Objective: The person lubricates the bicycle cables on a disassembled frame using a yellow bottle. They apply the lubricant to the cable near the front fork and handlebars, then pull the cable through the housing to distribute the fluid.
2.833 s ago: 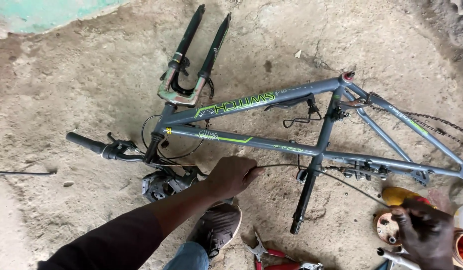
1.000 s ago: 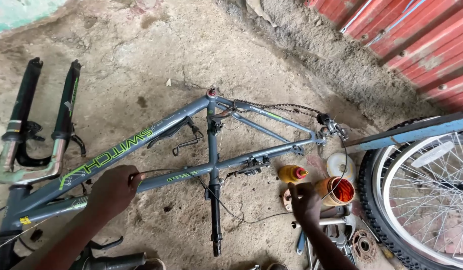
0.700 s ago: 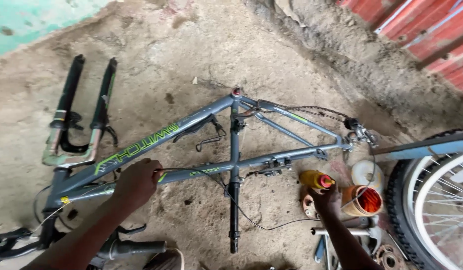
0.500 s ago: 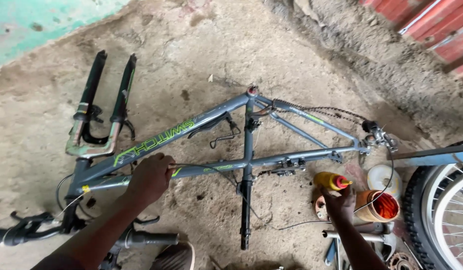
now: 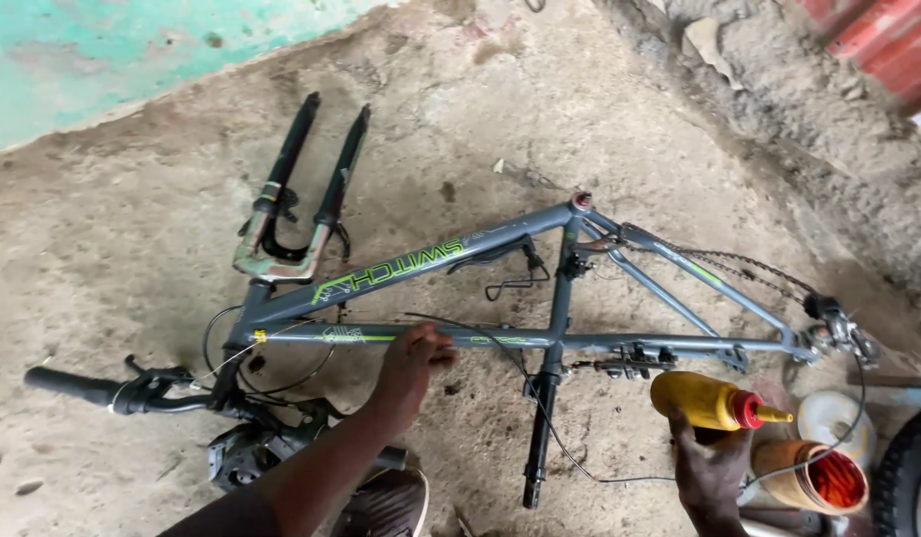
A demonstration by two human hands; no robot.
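A grey bicycle frame [image 5: 500,239] with green lettering lies flat on the dirt floor, its black suspension fork [image 5: 301,189] pointing away. My left hand [image 5: 413,360] grips the frame's lower tube near the middle. My right hand [image 5: 714,467] holds a yellow squeeze bottle [image 5: 704,400] with a red nozzle, lifted just below the rear stays. Black handlebars [image 5: 112,390] and loose cables lie at the frame's front end. The chain [image 5: 749,264] and rear derailleur [image 5: 838,323] hang at the rear end.
An orange-brown open tin [image 5: 808,479] and a white lid [image 5: 833,418] sit by my right hand. A tyre edge [image 5: 908,477] shows at the far right. A teal-painted wall [image 5: 102,60] runs along the top left, red metal sheeting [image 5: 888,40] at the top right.
The view has swung left, bringing the fork and handlebars in. My right hand has picked up the yellow bottle from the ground. My left hand stays on the frame tube.
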